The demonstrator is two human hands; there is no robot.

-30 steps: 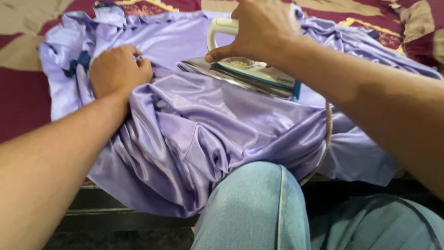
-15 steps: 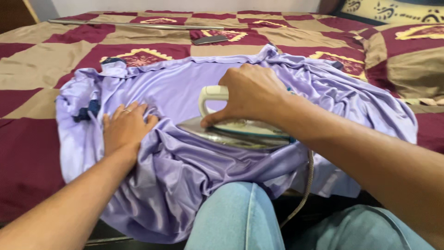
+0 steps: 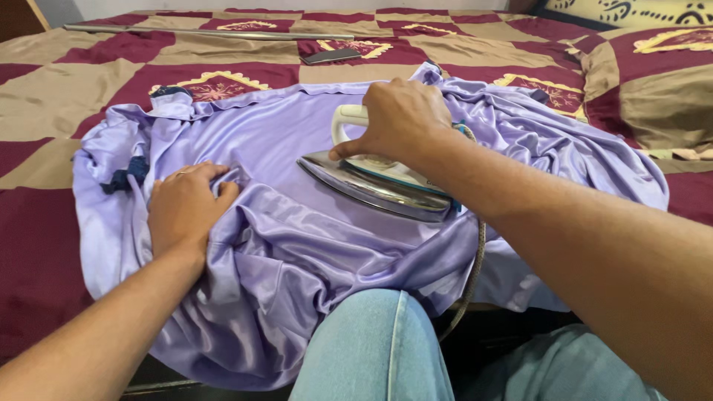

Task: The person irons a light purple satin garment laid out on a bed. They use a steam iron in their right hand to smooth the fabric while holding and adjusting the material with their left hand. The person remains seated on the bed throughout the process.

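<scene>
One clothes iron [image 3: 375, 182] sits on a lilac satin cloth [image 3: 297, 238] spread across the near part of a bed. The right hand [image 3: 401, 119] is wrapped closed around the iron's cream handle, thumb underneath; the shiny soleplate points left and rests on the cloth near its middle. The left hand [image 3: 184, 208] lies palm down on the cloth to the left of the iron, fingers curled and bunching a fold, a ring on one finger. The iron's cord [image 3: 475, 260] runs down from its right end over the near edge of the bed.

The cloth's near edge hangs over the bed side onto two knees in blue jeans [image 3: 371, 349]. A small dark blue patch [image 3: 122, 177] shows at the cloth's left edge. The maroon and tan chequered bedspread [image 3: 44, 111] lies open to the left and far side. At the far edge lie one long grey rod [image 3: 208, 33] and one flat dark object [image 3: 330, 56], possibly a phone. No labels show clearly.
</scene>
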